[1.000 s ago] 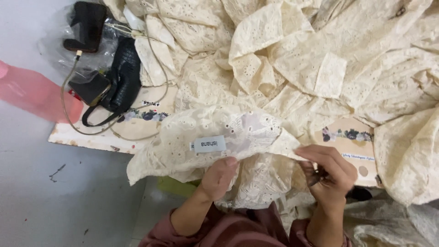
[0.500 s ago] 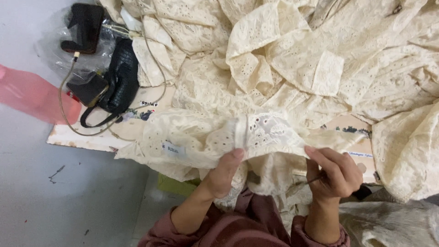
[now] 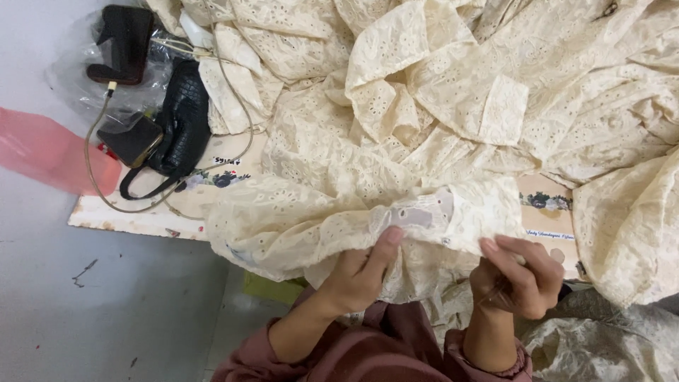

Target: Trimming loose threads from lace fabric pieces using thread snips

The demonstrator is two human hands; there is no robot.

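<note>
A cream eyelet-lace garment (image 3: 368,205) lies bunched across my lap and the board in front of me. My left hand (image 3: 361,272) grips its folded edge from below, thumb pressed on a sheer white patch (image 3: 417,214) sewn into the fabric. My right hand (image 3: 520,276) pinches the same edge a little to the right, fingers curled around the cloth. Both sleeves are dusty pink.
A large heap of the same cream lace (image 3: 537,92) fills the upper right. At upper left sit a black handbag (image 3: 180,120), a phone (image 3: 131,141) with a cable, a black block on clear plastic (image 3: 124,42), and a pink plastic bag (image 3: 49,152) on grey floor.
The garment edge has been pulled leftward through my hands; the small white label has slid out of sight and a sheer patch now sits under my left thumb.
</note>
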